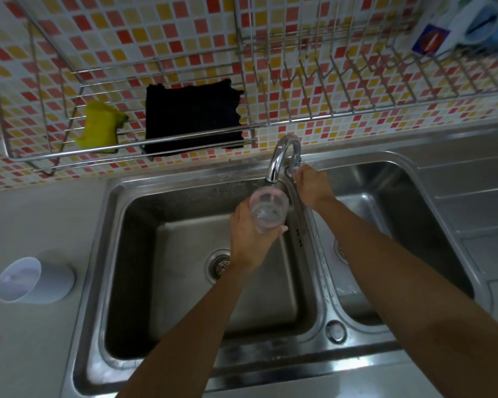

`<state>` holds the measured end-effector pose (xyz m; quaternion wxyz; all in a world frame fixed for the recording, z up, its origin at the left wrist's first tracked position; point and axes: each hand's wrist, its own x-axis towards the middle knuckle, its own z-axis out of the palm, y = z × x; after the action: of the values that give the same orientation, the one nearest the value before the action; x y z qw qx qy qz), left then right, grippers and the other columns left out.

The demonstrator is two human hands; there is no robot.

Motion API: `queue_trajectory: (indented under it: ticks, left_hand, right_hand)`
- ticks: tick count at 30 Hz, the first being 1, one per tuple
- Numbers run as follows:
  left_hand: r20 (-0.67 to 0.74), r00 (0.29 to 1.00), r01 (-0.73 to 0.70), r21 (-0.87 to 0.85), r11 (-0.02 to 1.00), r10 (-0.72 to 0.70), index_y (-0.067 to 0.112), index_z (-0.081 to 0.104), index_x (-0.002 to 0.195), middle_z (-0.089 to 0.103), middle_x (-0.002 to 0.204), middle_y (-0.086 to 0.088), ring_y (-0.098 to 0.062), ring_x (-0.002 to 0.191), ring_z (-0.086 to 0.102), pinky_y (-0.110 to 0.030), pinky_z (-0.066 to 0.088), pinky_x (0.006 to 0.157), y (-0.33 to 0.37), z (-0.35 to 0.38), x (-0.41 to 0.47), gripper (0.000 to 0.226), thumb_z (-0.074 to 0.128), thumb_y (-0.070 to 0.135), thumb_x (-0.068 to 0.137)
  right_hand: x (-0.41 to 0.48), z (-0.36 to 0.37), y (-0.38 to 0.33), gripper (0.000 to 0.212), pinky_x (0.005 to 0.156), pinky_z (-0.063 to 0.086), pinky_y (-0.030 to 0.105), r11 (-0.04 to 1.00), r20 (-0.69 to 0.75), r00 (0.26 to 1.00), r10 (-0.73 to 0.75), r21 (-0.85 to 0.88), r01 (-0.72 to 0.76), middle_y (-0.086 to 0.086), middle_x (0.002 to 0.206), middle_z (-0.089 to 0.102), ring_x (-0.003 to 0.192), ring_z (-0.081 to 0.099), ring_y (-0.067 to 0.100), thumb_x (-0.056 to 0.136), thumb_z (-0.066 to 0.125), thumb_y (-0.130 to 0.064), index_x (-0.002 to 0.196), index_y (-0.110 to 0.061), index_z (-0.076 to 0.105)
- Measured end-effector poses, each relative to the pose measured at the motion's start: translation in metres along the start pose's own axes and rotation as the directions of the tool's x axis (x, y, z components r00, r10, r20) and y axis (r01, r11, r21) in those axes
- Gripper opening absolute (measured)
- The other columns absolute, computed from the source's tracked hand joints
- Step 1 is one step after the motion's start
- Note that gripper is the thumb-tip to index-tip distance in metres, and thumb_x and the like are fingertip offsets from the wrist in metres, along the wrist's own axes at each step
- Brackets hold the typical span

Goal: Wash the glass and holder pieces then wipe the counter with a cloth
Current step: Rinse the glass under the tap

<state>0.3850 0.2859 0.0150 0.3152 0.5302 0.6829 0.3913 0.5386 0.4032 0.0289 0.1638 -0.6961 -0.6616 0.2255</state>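
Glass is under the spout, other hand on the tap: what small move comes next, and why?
Probably swirl and tip the glass in the left hand to rinse it: it sits under the faucet with the right hand at the tap.

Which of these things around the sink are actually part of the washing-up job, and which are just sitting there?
Part of the job:
- clear drinking glass, held by left hand under chrome tap
- right hand at the tap
- pale grey plastic holder cup
- black cloth
- steel sink

Just lying about:
- yellow sponge
- wire dish rack
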Motion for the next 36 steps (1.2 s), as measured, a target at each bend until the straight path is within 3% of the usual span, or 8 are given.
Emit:
queue_trajectory:
  ticks: [12, 16, 18, 20, 23, 26, 31, 36]
  left_hand:
    - [-0.049, 0.999, -0.01, -0.025, 1.0, 0.009, 0.025, 0.048, 0.12, 0.055, 0.115, 0.007, -0.015, 0.108, 0.053, -0.041, 0.053, 0.088, 0.007, -0.008, -0.003, 0.085, 0.087, 0.047, 0.048]
    - [-0.044, 0.998, -0.042, 0.058, 0.997, 0.045, 0.022, 0.046, 0.122, 0.053, 0.118, 0.005, -0.014, 0.108, 0.051, -0.035, 0.052, 0.09, 0.005, -0.013, -0.005, 0.084, 0.089, 0.04, 0.053]
    - [-0.039, 0.996, -0.075, 0.135, 0.988, 0.081, 0.016, 0.046, 0.121, 0.048, 0.116, 0.002, -0.013, 0.106, 0.047, -0.03, 0.049, 0.089, 0.006, -0.018, -0.008, 0.079, 0.089, 0.029, 0.057]
    - [-0.003, 0.988, -0.148, 0.219, 0.964, 0.153, 0.012, 0.05, 0.113, 0.045, 0.107, 0.002, -0.017, 0.101, 0.047, -0.032, 0.051, 0.083, 0.005, -0.025, -0.011, 0.066, 0.086, 0.017, 0.059]
    - [0.118, 0.962, -0.272, 0.436, 0.858, 0.246, 0.007, 0.054, 0.111, 0.051, 0.105, -0.009, -0.029, 0.1, 0.048, -0.041, 0.049, 0.081, -0.01, -0.033, -0.011, 0.053, 0.076, 0.007, 0.063]
    - [0.217, 0.957, -0.287, 0.614, 0.735, 0.193, 0.008, 0.049, 0.124, 0.049, 0.12, -0.015, -0.032, 0.108, 0.048, -0.038, 0.045, 0.091, -0.032, -0.041, -0.009, 0.066, 0.076, 0.005, 0.063]
    - [0.354, 0.899, -0.435, 0.789, 0.434, 0.258, 0.009, 0.047, 0.119, 0.057, 0.114, -0.017, -0.032, 0.101, 0.058, -0.04, 0.052, 0.087, -0.048, -0.052, -0.008, 0.091, 0.087, 0.008, 0.038]
    - [0.483, 0.828, -0.538, 0.828, 0.159, 0.286, 0.011, 0.046, 0.117, 0.057, 0.111, -0.015, -0.03, 0.099, 0.058, -0.041, 0.048, 0.093, -0.053, -0.059, -0.002, 0.087, 0.088, 0.025, 0.042]
  right_hand:
    - [-0.005, -0.005, -0.002, 0.024, 0.092, 0.044, 0.036, 1.0, 0.044, 0.999, 0.027, -0.004, -0.027, 0.019, 0.112, 0.063, 0.108, 0.057, 0.036, 0.097, 0.043, -0.011, 0.114, -0.003, 0.058]
    - [-0.015, 0.003, 0.006, 0.029, 0.081, 0.039, 0.029, 0.966, 0.047, 0.999, 0.016, 0.258, -0.027, 0.013, 0.109, 0.061, 0.099, 0.058, 0.027, 0.101, 0.037, -0.023, 0.122, -0.011, 0.052]
    - [-0.033, 0.014, 0.02, 0.035, 0.087, 0.041, 0.032, 0.938, 0.012, 0.999, -0.045, 0.344, 0.038, 0.01, 0.122, 0.056, 0.111, 0.055, 0.028, 0.1, 0.04, -0.024, 0.134, -0.017, 0.045]
    - [-0.06, 0.034, 0.039, 0.048, 0.104, 0.037, 0.041, 0.962, -0.04, 0.997, -0.065, 0.263, 0.073, 0.014, 0.143, 0.043, 0.132, 0.04, 0.031, 0.099, 0.043, -0.027, 0.145, -0.017, 0.032]
    - [-0.104, 0.059, 0.051, 0.058, 0.117, 0.017, 0.043, 0.993, -0.021, 0.997, -0.07, 0.093, 0.071, 0.013, 0.157, 0.02, 0.146, 0.011, 0.028, 0.099, 0.042, -0.031, 0.15, -0.012, 0.02]
    - [-0.127, 0.082, 0.058, 0.069, 0.12, 0.008, 0.042, 0.975, 0.045, 0.987, -0.155, -0.153, 0.16, 0.01, 0.16, -0.002, 0.147, -0.005, 0.023, 0.1, 0.033, -0.041, 0.152, -0.009, 0.001]
    - [-0.13, 0.09, 0.065, 0.07, 0.119, 0.012, 0.045, 0.937, 0.066, 0.985, -0.162, -0.304, 0.174, 0.014, 0.159, 0.0, 0.147, -0.002, 0.026, 0.1, 0.034, -0.039, 0.151, -0.004, 0.002]
    - [-0.131, 0.092, 0.064, 0.067, 0.119, 0.014, 0.045, 0.917, 0.049, 0.985, -0.166, -0.36, 0.172, 0.019, 0.158, 0.009, 0.147, 0.006, 0.029, 0.1, 0.038, -0.034, 0.149, 0.001, 0.009]
